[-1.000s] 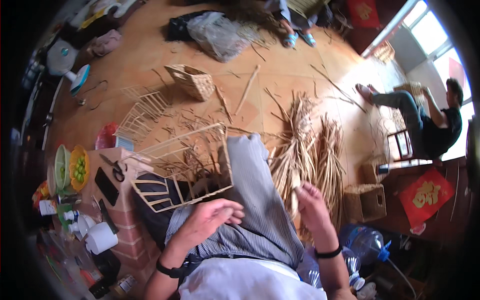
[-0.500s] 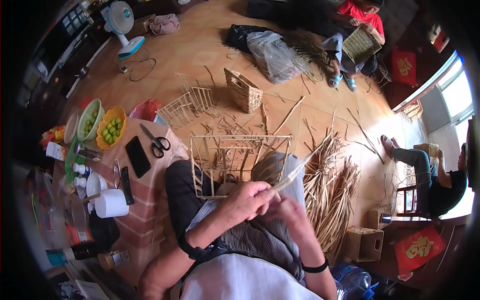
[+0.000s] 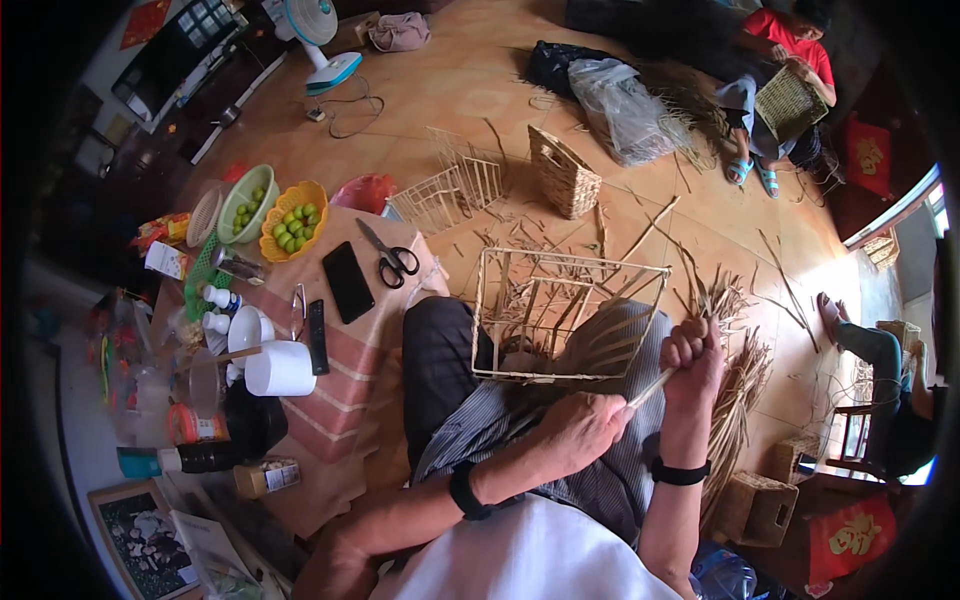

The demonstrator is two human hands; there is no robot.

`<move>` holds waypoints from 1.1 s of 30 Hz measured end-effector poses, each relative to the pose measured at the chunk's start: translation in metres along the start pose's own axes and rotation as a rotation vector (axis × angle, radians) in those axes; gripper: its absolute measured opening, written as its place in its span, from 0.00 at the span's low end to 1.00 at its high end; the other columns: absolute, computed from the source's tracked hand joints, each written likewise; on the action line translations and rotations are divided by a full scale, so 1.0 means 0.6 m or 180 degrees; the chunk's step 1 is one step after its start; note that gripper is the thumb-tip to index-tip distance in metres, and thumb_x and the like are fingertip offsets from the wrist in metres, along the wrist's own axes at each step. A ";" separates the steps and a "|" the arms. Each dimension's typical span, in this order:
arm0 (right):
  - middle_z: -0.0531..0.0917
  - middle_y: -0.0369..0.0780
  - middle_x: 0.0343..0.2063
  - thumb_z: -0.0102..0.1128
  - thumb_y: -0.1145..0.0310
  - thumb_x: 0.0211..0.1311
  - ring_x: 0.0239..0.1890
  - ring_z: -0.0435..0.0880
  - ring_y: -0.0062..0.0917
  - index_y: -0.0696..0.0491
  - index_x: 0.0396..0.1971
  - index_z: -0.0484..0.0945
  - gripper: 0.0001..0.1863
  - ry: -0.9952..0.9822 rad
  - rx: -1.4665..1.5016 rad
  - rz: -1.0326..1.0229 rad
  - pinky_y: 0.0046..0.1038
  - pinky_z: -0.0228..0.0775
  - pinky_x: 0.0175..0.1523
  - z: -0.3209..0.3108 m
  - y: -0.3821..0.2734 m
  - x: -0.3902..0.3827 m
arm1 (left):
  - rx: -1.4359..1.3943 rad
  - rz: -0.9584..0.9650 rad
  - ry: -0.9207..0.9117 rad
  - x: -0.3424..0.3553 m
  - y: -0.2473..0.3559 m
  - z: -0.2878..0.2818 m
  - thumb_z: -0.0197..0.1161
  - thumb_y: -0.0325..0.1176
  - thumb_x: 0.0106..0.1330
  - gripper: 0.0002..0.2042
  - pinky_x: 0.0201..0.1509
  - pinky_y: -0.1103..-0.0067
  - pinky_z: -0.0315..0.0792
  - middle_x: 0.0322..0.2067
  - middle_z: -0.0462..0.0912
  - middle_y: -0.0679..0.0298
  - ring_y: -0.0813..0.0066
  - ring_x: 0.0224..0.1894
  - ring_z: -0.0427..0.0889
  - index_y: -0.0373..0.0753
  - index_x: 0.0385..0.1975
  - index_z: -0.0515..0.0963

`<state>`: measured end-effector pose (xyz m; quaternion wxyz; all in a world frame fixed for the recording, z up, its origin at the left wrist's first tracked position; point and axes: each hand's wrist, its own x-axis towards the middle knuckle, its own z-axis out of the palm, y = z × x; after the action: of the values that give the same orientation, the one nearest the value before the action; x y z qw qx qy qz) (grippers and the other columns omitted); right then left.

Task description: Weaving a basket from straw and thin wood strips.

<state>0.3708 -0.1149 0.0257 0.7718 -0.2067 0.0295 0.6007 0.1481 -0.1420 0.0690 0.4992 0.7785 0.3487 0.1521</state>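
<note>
My left hand (image 3: 590, 430) grips one end of a pale straw strip (image 3: 651, 389) low over my lap. My right hand (image 3: 690, 358) is closed around the same strip, higher and to the right, with its fingers curled. Just beyond both hands, a light, open rectangular basket frame (image 3: 550, 377) rests across my knees, with slats on its sides. A bundle of long dry straw strands (image 3: 735, 420) lies on the floor to my right, partly behind my right arm.
At left, a covered table (image 3: 310, 420) holds scissors (image 3: 398, 263), a phone (image 3: 347, 282), fruit bowls and cups. A woven basket (image 3: 565, 175), frames, scraps, plastic bags and a fan stand or lie ahead. Two people (image 3: 800, 45) (image 3: 870, 370) hold woven pieces at right.
My left hand has moved right onto the strip. My right hand has risen and moved right along it, so the hands are now apart. The view has shifted, moving the scene rightward.
</note>
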 end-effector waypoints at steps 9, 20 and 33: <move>0.55 0.27 0.16 0.50 0.53 0.85 0.15 0.50 0.16 0.47 0.23 0.65 0.25 0.0533 -0.0317 -0.0203 0.25 0.44 0.21 -0.023 0.010 0.001 | 0.0199 -0.0039 -0.0392 -0.090 -0.009 -0.048 0.49 0.37 0.83 0.16 0.31 0.72 0.79 0.20 0.80 0.63 0.69 0.23 0.85 0.35 0.32 0.74; 0.54 0.26 0.16 0.48 0.53 0.86 0.16 0.50 0.15 0.45 0.22 0.62 0.25 0.0288 -0.0962 -0.0164 0.24 0.44 0.23 -0.013 0.033 -0.010 | -0.0680 -0.1117 -0.0563 -0.176 0.021 -0.090 0.48 0.45 0.85 0.22 0.28 0.74 0.73 0.19 0.78 0.65 0.75 0.20 0.79 0.35 0.32 0.75; 0.85 0.37 0.24 0.60 0.44 0.78 0.20 0.81 0.20 0.59 0.36 0.84 0.28 0.0787 -0.4414 -0.0443 0.20 0.70 0.24 -0.038 -0.045 -0.045 | 0.0649 -0.0759 0.0641 -0.206 -0.021 -0.135 0.62 0.34 0.79 0.15 0.30 0.67 0.72 0.21 0.78 0.54 0.60 0.23 0.80 0.32 0.30 0.74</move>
<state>0.3935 -0.1528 0.0202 0.4899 -0.7186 -0.2857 0.4024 0.0084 -0.1703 0.1085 0.3948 0.7590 0.5004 0.1329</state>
